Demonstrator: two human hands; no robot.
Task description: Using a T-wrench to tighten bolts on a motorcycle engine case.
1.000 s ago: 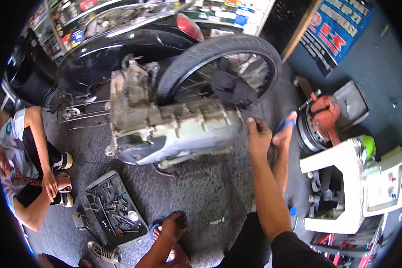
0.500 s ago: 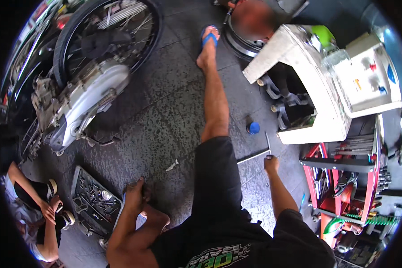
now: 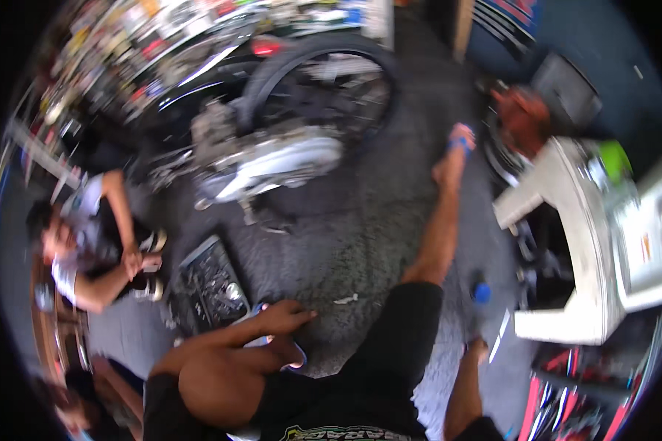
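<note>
The picture is motion-blurred. My left hand (image 3: 287, 317) reaches out above my bent left leg near a dark parts tray (image 3: 212, 283), fingers loosely extended with nothing visible in them. My right hand (image 3: 477, 350) is low at the right, beside a straight silver bar (image 3: 500, 334) on the floor; its fingers are too smeared to tell what they hold. A blue cap-like object (image 3: 482, 292) lies above it. Ahead sits a silver scooter engine (image 3: 279, 165) with a spoked rear wheel (image 3: 386, 110). My outstretched right leg ends in a blue sandal (image 3: 460, 143).
A person (image 3: 88, 242) squats at the left; another (image 3: 81, 411) is at lower left. At the right are a white stool-like piece (image 3: 596, 294), an orange tool (image 3: 522, 121) over a rim and a red tool rack (image 3: 544, 397). Crowded shelves (image 3: 169, 37) line the back.
My view swung down rightward, then back up and left. My right hand dropped from beside the engine to the floor; half a second ago it was on a T-shaped bar. My left hand stretched rightward.
</note>
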